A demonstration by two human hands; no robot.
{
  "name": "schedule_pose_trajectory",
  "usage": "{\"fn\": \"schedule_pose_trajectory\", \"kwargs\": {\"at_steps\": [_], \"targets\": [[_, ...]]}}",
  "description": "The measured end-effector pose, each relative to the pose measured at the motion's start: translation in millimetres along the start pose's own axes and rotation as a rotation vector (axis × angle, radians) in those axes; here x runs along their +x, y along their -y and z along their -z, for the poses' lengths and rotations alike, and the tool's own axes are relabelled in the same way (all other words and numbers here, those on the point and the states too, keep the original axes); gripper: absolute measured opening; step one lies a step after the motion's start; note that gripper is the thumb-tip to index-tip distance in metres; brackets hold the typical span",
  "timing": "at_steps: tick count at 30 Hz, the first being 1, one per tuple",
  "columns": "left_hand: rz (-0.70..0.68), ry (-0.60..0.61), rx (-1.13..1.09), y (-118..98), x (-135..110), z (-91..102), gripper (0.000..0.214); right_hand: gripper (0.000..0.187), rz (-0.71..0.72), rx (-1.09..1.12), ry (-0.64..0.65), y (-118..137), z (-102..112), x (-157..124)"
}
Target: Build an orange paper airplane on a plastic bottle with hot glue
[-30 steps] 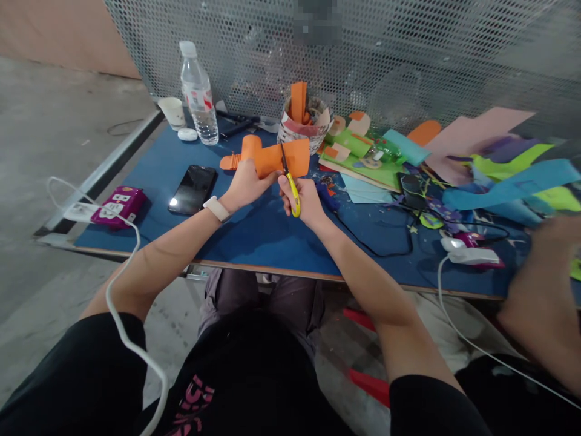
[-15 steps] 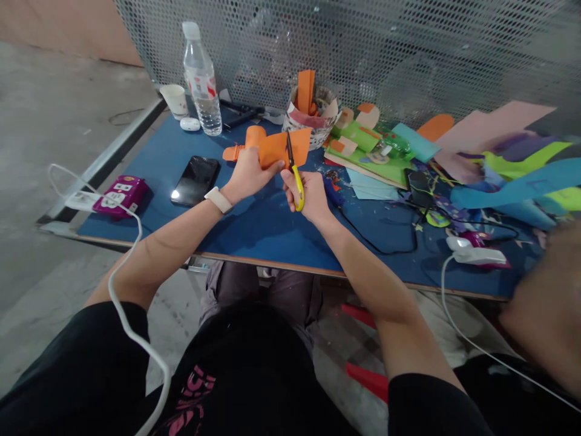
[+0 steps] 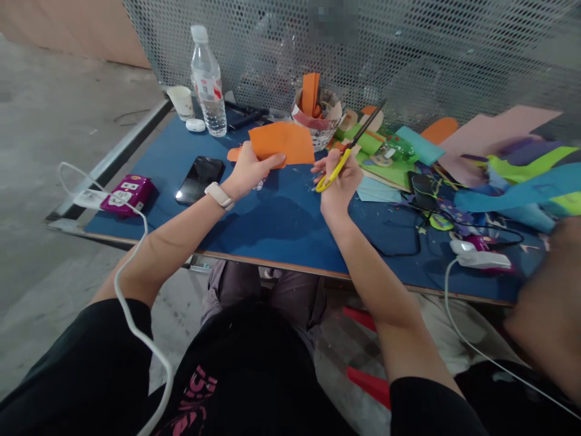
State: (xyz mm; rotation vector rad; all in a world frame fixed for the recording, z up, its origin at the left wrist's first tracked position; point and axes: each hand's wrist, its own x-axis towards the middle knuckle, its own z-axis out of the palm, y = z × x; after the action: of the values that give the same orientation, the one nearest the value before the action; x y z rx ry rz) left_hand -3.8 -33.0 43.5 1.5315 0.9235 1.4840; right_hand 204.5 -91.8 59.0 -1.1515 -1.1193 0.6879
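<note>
My left hand [image 3: 251, 172] pinches a piece of orange paper [image 3: 284, 143], held just above the blue table. Under those fingers a narrower orange strip [image 3: 233, 154] pokes out to the left, and something clear shows below the palm. Apart from the paper, to its right, my right hand [image 3: 344, 181] holds scissors [image 3: 338, 169] with yellow handles and dark blades. The blades look closed and point up and away to the right. A basket [image 3: 323, 136] wrapped in printed paper stands behind the orange paper, with orange strips in it.
A water bottle [image 3: 209, 85], paper cup [image 3: 181, 102], phone [image 3: 200, 180] and purple box [image 3: 128, 195] with a white cable are at left. Coloured paper scraps [image 3: 476, 142] and black cords crowd the right, where another person's arm [image 3: 547, 321] shows. A mesh panel [image 3: 408, 54] rises behind.
The scissors have come away from the orange paper; my right hand has moved right and turned their blades rightward. In my left hand the orange paper has turned and now shows a broad flat face.
</note>
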Motion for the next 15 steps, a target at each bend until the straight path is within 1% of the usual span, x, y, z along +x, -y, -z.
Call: {"fn": "schedule_pose_trajectory", "kwargs": {"at_steps": [1,3,6,8,10,13,15], "targets": [[0.027,0.028,-0.034,-1.9,-0.2,0.0,0.031,0.072,0.001,-0.011,-0.016,-2.0,-0.3,3.8],[0.062,0.082,-0.094,-5.8,-0.5,0.9,0.032,0.072,-0.002,-0.001,-0.008,-5.3,-2.1,8.2],[0.085,0.113,-0.133,-9.8,0.3,3.9,0.038,0.071,-0.057,0.029,0.082,-8.3,-6.0,8.1],[0.093,0.104,-0.138,-10.5,1.7,5.5,0.041,0.069,-0.112,0.021,0.154,-9.9,-7.8,7.2],[0.091,0.081,-0.15,-9.8,3.6,6.4,0.042,0.067,-0.148,0.015,0.197,-11.7,-7.4,8.9],[0.083,0.036,-0.158,-8.2,6.3,7.4,0.046,0.064,-0.158,0.03,0.197,-14.3,-0.9,17.0],[0.06,0.006,-0.152,-8.0,7.6,8.1,0.047,0.063,-0.163,-0.031,0.22,-16.1,6.7,22.5]]}}
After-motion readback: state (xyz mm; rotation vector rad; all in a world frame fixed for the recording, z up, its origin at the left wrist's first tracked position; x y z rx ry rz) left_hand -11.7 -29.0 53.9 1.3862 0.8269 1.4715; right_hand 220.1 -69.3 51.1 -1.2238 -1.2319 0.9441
